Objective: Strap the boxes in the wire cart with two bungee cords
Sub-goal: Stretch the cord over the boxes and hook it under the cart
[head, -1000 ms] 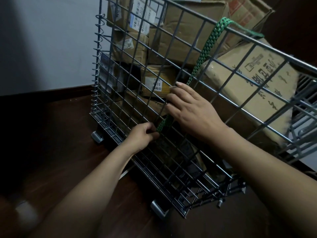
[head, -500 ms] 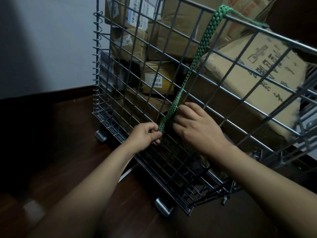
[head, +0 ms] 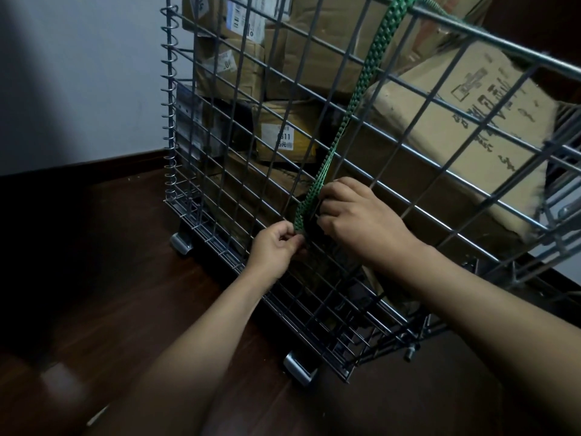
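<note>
A wire cart (head: 405, 190) on small wheels holds several cardboard boxes (head: 446, 127). A green bungee cord (head: 358, 89) comes over the cart's top rim and runs down the outside of the near wire wall. My left hand (head: 276, 247) pinches the cord's lower end against the wires low on that wall. My right hand (head: 355, 218) is curled around the cord just above it, fingers pressed to the grid. The hook at the cord's end is hidden behind my fingers.
The cart stands on a dark wooden floor (head: 110, 278) beside a pale wall (head: 81, 77) with a dark skirting board. A spiral wire (head: 169, 105) binds the cart's left corner. Casters (head: 180, 243) stick out under its base.
My right hand slid down the cord from a flat rest on the wire wall and closed around it near my left hand. The view came closer to the cart.
</note>
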